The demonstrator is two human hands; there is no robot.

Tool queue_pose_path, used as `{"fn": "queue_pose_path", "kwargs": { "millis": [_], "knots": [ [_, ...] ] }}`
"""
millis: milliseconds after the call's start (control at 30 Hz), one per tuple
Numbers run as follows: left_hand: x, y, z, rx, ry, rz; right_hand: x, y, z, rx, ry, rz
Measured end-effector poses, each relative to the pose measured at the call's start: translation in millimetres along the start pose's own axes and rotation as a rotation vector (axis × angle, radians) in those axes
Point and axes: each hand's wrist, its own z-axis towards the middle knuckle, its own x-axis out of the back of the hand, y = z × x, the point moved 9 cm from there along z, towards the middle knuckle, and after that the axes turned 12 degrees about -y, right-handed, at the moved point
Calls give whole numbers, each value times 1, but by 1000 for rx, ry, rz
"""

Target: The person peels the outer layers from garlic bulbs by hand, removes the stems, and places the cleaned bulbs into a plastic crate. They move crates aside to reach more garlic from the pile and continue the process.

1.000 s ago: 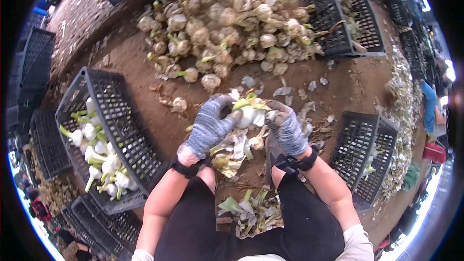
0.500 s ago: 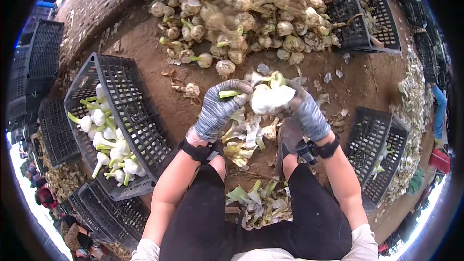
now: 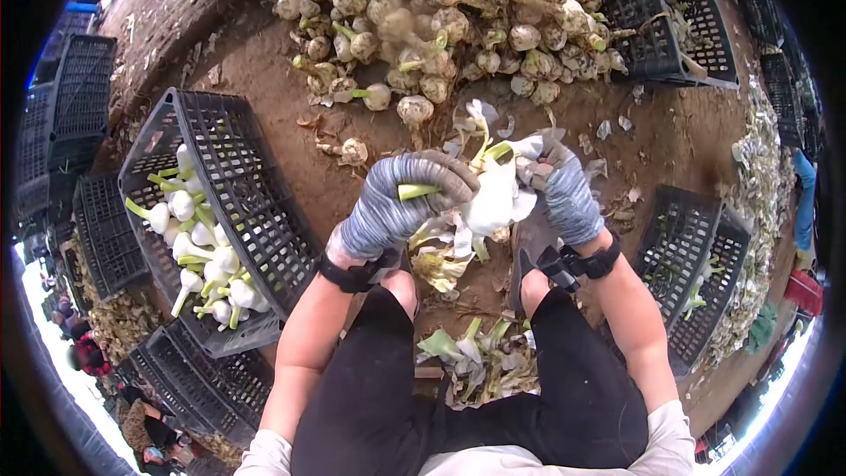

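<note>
A garlic bulb (image 3: 492,201), white and partly peeled, is gripped by my left hand (image 3: 395,198) in a grey knitted glove. A green stem end (image 3: 416,191) sticks out of that fist. My right hand (image 3: 568,198), gloved alike, pinches loose garlic skin (image 3: 527,148) at the bulb's upper right. Strips of skin with a greenish base stand up from the bulb. Beneath the hands, peeled-off skins (image 3: 441,269) lie on the ground between my shoes. Cleaned garlic with short green stems (image 3: 211,260) fills part of the black crate (image 3: 238,185) on my left.
A heap of dirty, unpeeled garlic (image 3: 449,22) lies ahead on the brown soil. Black crates stand at the upper right (image 3: 705,26) and lower right (image 3: 674,238). More husks (image 3: 480,361) lie between my knees. Other people (image 3: 150,432) appear at the lower left edge.
My hands have come slightly nearer to me. The bulb has tilted, and skin is now drawn out toward my right hand and stands up above the bulb.
</note>
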Motion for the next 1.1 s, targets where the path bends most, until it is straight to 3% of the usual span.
{"fn": "queue_pose_path", "kwargs": {
  "millis": [67,100,133,200,267,333,400,433,467,533,567,600,667,733,800,1100],
  "knots": [
    [-2,-18,-3,26,-33,-297,1,23,-4,-63,37,-27],
    [-1,-27,-3,-8,83,-480,1,55,-4,-25,-1,-39],
    [-1,-38,-4,-43,200,-662,-18,57,-9,-56,-70,-285],
    [7,-64,-12,66,332,-808,-61,50,-39,-390,-550,-323],
    [21,-93,-19,38,399,-960,-66,9,-49,-317,-703,-206],
    [26,-103,-25,53,479,-1018,-43,-1,-47,-281,-621,-108],
    [27,-106,-30,69,556,-1072,-24,15,-37,-348,-536,-808],
    [26,-103,-31,84,565,-1040,-37,9,-33,-51,-606,-1275],
    [24,-100,-32,99,575,-1010,-37,13,-29,-49,-606,-1274],
    [19,-92,-32,141,628,-934,-34,-3,-16,16,-425,-1044],
    [17,-81,-30,152,638,-839,-29,-8,-8,-86,-307,-701],
    [16,-75,-29,159,645,-743,-33,-8,-3,-88,-302,-704],
    [14,-75,-26,144,629,-684,-18,8,0,-232,-63,21],
    [10,-70,-25,208,561,-469,-27,8,7,-132,-71,80],
    [6,-70,-24,193,571,-519,-24,12,10,-40,-1,144],
    [7,-73,-28,229,601,-507,-29,18,3,-44,-129,268]
  ]
}}
